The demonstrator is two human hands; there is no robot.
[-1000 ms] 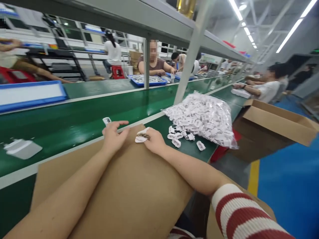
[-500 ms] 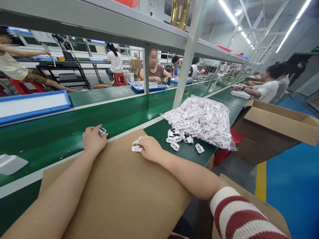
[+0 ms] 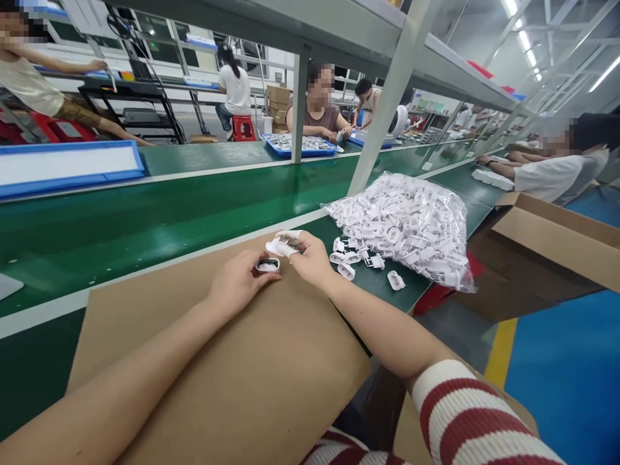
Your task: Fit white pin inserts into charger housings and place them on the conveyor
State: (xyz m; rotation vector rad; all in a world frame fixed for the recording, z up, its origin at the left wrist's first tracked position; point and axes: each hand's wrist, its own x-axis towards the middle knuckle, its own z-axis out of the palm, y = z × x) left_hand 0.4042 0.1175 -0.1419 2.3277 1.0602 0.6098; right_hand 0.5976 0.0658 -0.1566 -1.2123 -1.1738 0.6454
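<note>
Between its thumb and fingers, my left hand grips a small white oval housing, open end toward me. Just right of it, my right hand has white coverings on some fingertips and is closed on something small and grey-brown, too small to make out. Both hands are over a brown cardboard sheet. Right of them, several loose white plastic parts lie on the green table beside a clear bag of white parts.
A green conveyor belt runs behind the cardboard. A slanted grey post rises behind the bag. At the right is an open cardboard box. Across the belt, a person works by a blue tray. A blue-rimmed tray lies at left.
My left hand has come right and inward with the white housing, close to my right hand. My right hand has moved slightly up and right. The camera view has shifted.
</note>
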